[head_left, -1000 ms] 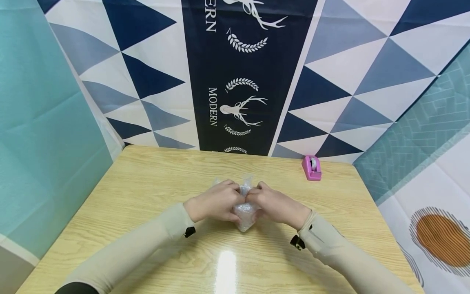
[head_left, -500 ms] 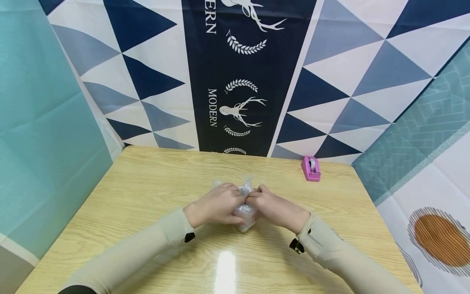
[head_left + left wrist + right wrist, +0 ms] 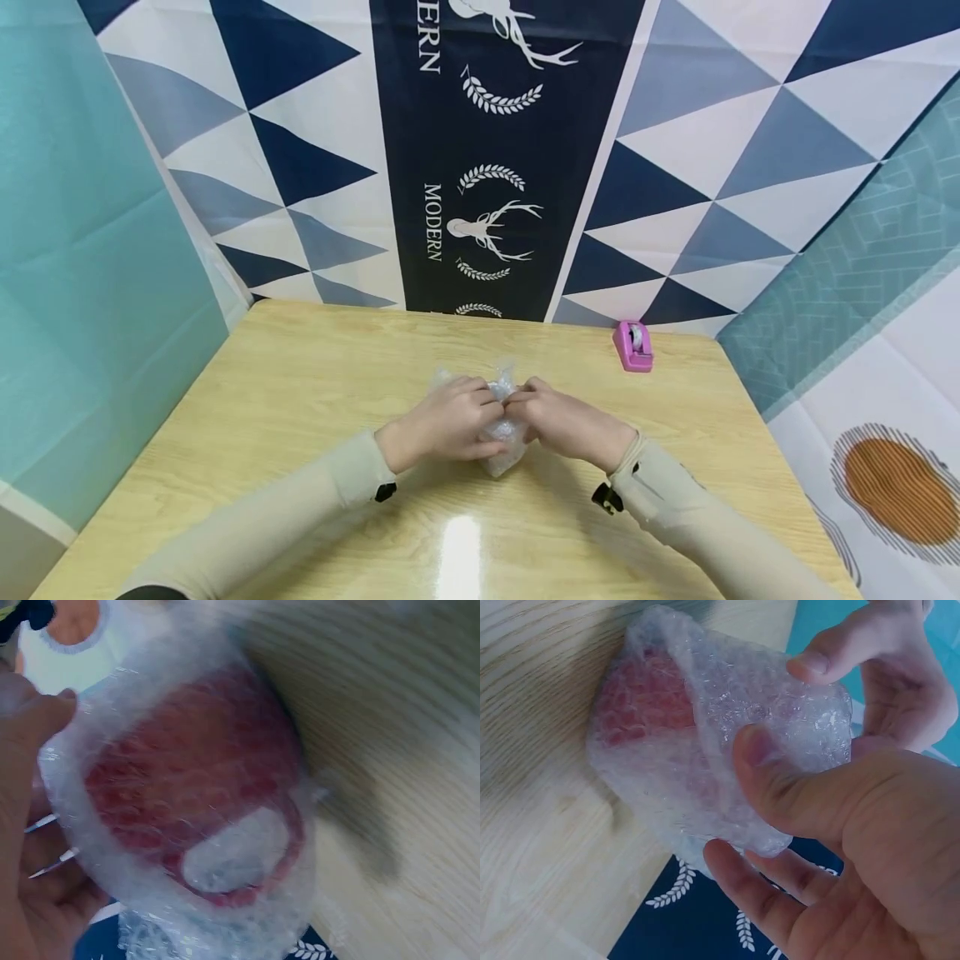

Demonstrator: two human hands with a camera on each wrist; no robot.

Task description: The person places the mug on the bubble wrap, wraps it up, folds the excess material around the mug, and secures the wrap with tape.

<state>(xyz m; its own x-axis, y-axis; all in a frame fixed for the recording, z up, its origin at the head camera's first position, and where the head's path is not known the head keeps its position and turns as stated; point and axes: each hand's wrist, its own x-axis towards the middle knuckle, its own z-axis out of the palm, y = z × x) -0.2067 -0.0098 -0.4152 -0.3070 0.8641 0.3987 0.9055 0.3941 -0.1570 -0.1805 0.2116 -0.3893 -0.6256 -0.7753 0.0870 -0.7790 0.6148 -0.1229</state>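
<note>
Between the two hands, over the middle of the table, is a red mug-like object [image 3: 187,750] with a loop handle, wrapped in clear bubble wrap [image 3: 780,712]. The layers blur its exact kind. My left hand [image 3: 450,418] holds one side of the bundle, thumb on the wrap and fingers behind it. From the other side, my right hand [image 3: 570,422] grips the wrap, its thumb [image 3: 769,765] pressed flat on the folded layer and fingers underneath. In the head view the hands hide most of the bundle, and loose wrap ends stick up beyond them.
A pink tape dispenser [image 3: 634,346] stands at the back right of the wooden table [image 3: 315,358]. Patterned cloth [image 3: 480,125] hangs behind the table, with more cloth at both sides.
The left thumb has straightened and slid across the near face of the wrap. The right hand shifts only slightly. The bundle stays in about the same place.
</note>
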